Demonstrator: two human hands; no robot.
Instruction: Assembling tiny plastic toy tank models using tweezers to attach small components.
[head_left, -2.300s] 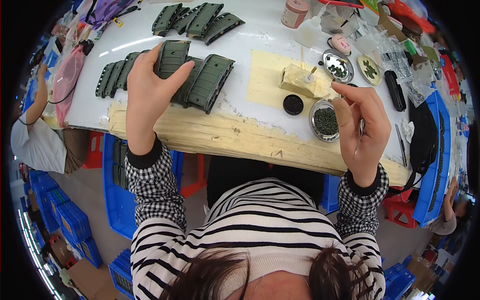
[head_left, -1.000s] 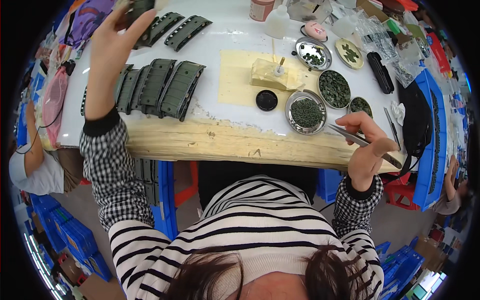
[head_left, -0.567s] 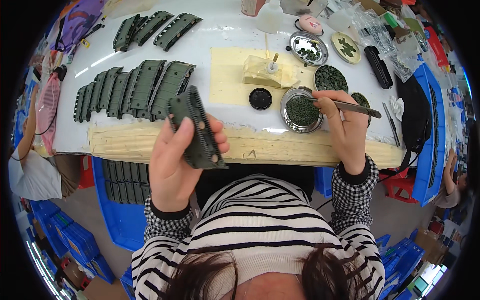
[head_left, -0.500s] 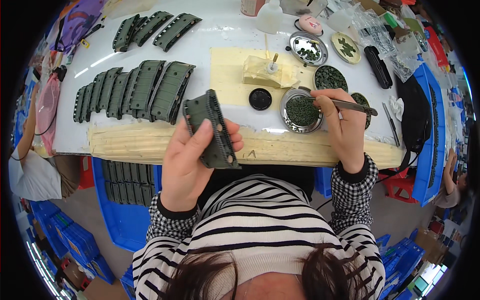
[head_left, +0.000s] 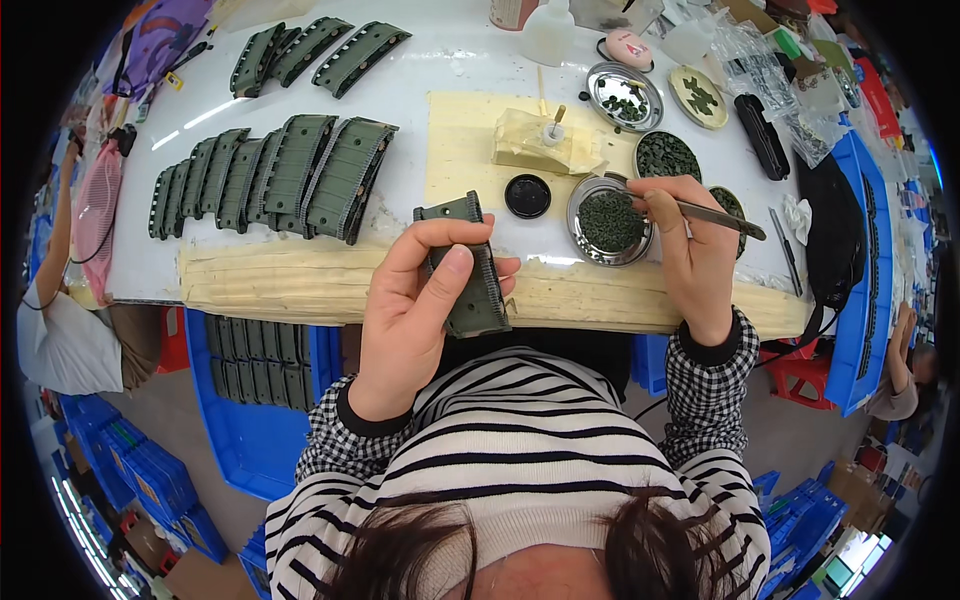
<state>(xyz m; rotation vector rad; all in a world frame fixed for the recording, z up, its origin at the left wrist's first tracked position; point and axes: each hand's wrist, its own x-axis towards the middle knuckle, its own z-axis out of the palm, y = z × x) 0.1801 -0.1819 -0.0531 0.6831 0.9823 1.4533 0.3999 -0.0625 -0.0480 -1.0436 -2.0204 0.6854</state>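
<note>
My left hand grips a dark green, curved plastic piece with toothed edges, holding it upright before the table edge. Fingers wrap round its far side and the thumb lies across its face. In my right hand is a pair of metal tweezers, pinched between thumb and fingers. Their tips reach the upper right rim of a round metal dish filled with small dark green bits. Whether the tips hold a bit is too small to tell. A round black lid lies left of the dish.
Similar green pieces stand in a row at left, with several behind. A taped block sits mid-table. More dishes of green parts fill the right. Below the table, a blue crate holds more pieces. Another person sits far left.
My left hand has moved right, turning the green piece so a different side shows. My right hand stays by the metal dish, tweezers still in it. The view has shifted slightly.
</note>
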